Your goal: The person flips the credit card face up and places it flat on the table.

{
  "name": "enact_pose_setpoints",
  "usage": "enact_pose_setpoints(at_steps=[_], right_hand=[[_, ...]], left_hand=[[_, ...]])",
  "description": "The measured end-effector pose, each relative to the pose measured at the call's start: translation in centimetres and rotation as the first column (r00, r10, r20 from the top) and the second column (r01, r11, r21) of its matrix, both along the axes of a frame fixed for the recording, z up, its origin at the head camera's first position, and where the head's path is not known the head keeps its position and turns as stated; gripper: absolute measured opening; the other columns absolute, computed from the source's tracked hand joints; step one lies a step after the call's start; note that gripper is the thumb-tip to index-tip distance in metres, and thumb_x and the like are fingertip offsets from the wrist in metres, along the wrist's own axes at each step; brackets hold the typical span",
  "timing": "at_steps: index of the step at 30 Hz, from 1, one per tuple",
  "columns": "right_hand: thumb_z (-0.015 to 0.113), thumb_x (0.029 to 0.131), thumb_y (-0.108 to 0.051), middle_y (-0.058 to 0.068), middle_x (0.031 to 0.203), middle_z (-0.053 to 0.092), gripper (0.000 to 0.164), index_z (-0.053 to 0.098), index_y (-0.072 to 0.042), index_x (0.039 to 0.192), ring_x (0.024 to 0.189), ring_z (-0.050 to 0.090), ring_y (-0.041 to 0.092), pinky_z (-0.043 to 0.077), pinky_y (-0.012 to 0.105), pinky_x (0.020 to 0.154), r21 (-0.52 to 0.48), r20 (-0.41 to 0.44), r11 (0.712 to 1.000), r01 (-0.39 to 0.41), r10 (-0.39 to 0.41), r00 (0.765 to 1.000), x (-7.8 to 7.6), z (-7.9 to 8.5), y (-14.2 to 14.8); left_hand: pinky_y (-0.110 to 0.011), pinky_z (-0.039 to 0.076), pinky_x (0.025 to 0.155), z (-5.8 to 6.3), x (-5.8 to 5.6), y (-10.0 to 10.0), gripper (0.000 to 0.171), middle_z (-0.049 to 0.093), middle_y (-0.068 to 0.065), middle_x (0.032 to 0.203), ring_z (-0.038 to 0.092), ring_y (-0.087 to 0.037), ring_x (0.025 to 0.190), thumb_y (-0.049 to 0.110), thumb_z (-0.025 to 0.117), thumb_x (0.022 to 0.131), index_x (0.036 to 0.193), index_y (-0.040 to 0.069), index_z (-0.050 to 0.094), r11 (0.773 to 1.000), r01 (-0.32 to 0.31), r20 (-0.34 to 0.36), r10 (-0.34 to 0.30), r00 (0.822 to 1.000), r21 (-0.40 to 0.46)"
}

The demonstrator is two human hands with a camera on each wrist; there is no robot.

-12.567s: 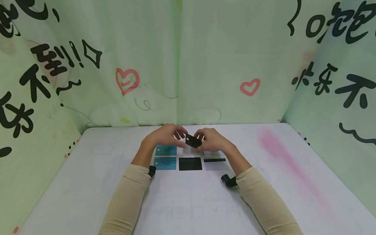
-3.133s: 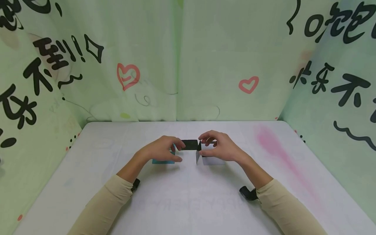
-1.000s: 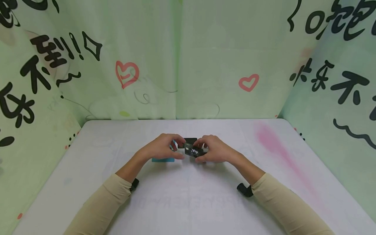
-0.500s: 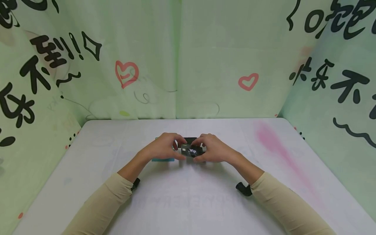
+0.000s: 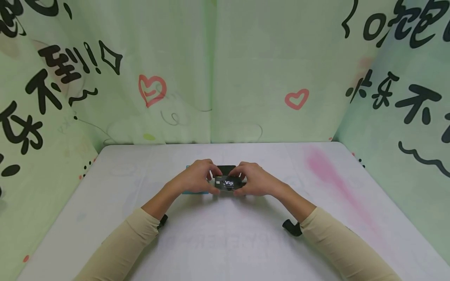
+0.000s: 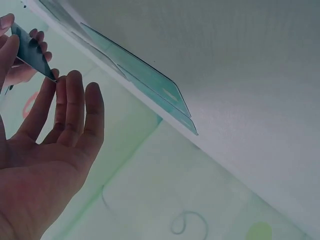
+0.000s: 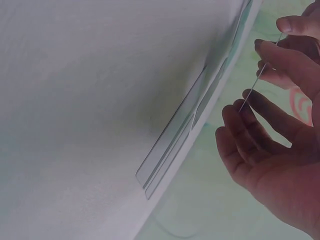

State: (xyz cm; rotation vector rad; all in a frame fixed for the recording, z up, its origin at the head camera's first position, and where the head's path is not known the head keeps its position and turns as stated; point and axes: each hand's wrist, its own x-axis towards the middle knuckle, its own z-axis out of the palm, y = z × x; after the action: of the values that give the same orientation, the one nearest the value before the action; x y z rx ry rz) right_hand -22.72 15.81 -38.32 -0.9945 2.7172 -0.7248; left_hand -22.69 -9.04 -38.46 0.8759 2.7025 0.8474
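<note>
Between my two hands, a black card with "Vip" in white letters (image 5: pixel 227 183) is held up off the table, its printed face toward the head camera. My left hand (image 5: pixel 198 177) pinches its left end between thumb and fingertips. My right hand (image 5: pixel 256 179) pinches the right end. In the right wrist view the held card (image 7: pixel 254 86) appears edge-on. Just behind it, another black card (image 5: pixel 226 169) lies flat on the table. Blue cards (image 6: pixel 142 70) lie under my left hand, mostly covered in the head view. Pale cards with a dark stripe (image 7: pixel 172 127) lie under my right hand.
The white table (image 5: pixel 225 234) has a pink smear (image 5: pixel 341 191) at the right. Behind it hangs a pale green curtain (image 5: pixel 253 78) with hearts and black writing, and more of it closes both sides. A black wrist camera (image 5: pixel 292 227) sits on my right wrist.
Earlier, a black card lay in the middle of the front row. My right hand then held a card edge-on; the card has since turned face-on and moved slightly left, into my left fingers.
</note>
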Motion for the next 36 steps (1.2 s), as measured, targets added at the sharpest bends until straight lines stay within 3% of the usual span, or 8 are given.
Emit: enact_pose_setpoints(at_steps=[8, 17, 36], right_hand=[[0.089, 0.077, -0.019, 0.006, 0.106, 0.069, 0.048, 0.074, -0.005, 0.12, 0.098, 0.067, 0.025, 0.052, 0.031, 0.081, 0.004, -0.026, 1.0, -0.006, 0.006, 1.0, -0.2, -0.1, 0.3], [0.087, 0.076, -0.02, 0.005, 0.109, 0.068, 0.048, 0.075, -0.008, 0.121, 0.102, 0.065, 0.026, 0.054, 0.038, 0.088, 0.058, 0.013, 0.998, 0.016, -0.017, 1.0, -0.9, -0.7, 0.1], [0.089, 0.078, -0.022, 0.006, 0.109, 0.069, 0.049, 0.075, -0.006, 0.123, 0.1, 0.059, 0.022, 0.049, 0.04, 0.091, 0.14, 0.036, 0.99, 0.032, -0.038, 0.999, -1.4, -1.2, -0.7]], left_hand=[[-0.029, 0.053, 0.079, -0.3, 0.0, -0.3, 0.048, 0.068, -0.004, 0.108, 0.066, -0.023, 0.093, 0.026, 0.091, 0.076, 0.118, 0.008, 0.077, 1.0, -0.013, 0.002, 0.013, 1.0, -0.019], [-0.037, 0.055, 0.089, -0.7, -0.2, -0.4, 0.048, 0.071, -0.004, 0.109, 0.067, -0.025, 0.102, 0.028, 0.092, 0.076, 0.118, 0.009, 0.077, 0.995, -0.031, -0.035, 0.028, 0.999, -0.099], [-0.038, 0.054, 0.092, -1.3, -0.9, 0.2, 0.046, 0.068, -0.001, 0.107, 0.063, -0.018, 0.1, 0.03, 0.092, 0.078, 0.117, 0.011, 0.077, 0.975, -0.033, -0.026, 0.028, 0.999, -0.221]])
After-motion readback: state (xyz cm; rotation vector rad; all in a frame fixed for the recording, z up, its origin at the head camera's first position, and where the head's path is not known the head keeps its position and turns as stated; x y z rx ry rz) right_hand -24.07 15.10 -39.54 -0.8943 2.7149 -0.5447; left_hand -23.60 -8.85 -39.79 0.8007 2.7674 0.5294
